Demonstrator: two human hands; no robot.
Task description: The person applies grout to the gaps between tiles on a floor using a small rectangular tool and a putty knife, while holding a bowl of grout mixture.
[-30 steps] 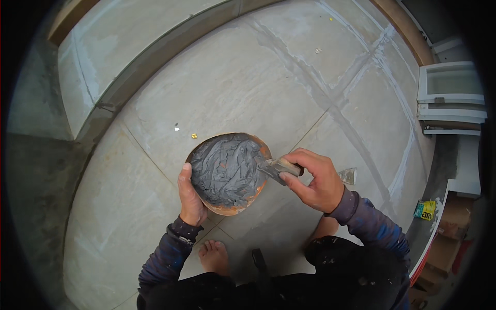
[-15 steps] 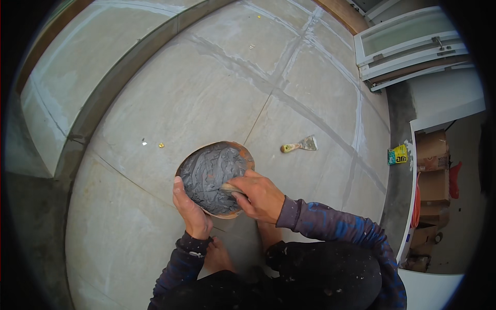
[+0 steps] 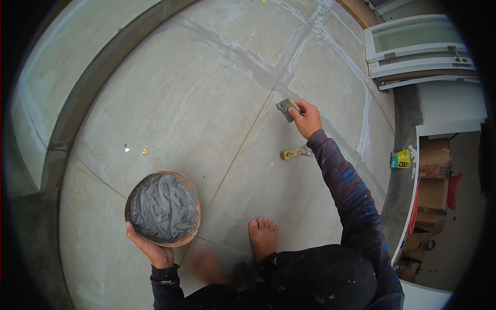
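My left hand [image 3: 152, 248] grips a rounded bowl [image 3: 192, 199] from below and the left side. Thick grey paste [image 3: 161, 204] fills it. My right hand [image 3: 308, 120] is stretched out over the tiled floor [image 3: 222, 134], shut on a flat square spreader [image 3: 287, 110] smeared with grey paste. Below that hand a putty knife [image 3: 290, 154] with a yellowish handle lies on the floor, its blade partly behind my sleeve. Grey paste lines run along several tile joints ahead of the spreader. My bare feet [image 3: 263, 237] stand at the bottom.
A raised tiled ledge [image 3: 93, 72] curves along the left. At the right are white-framed glass panels [image 3: 413, 41], a yellow packet [image 3: 399, 159] on a grey ledge, and an opening with cardboard boxes [image 3: 433, 196] and an orange coil. Small bits of litter [image 3: 145, 152] dot the floor.
My right hand has lifted the spreader out of the bowl and moved it forward over the floor. My left hand has moved the bowl down and to the left.
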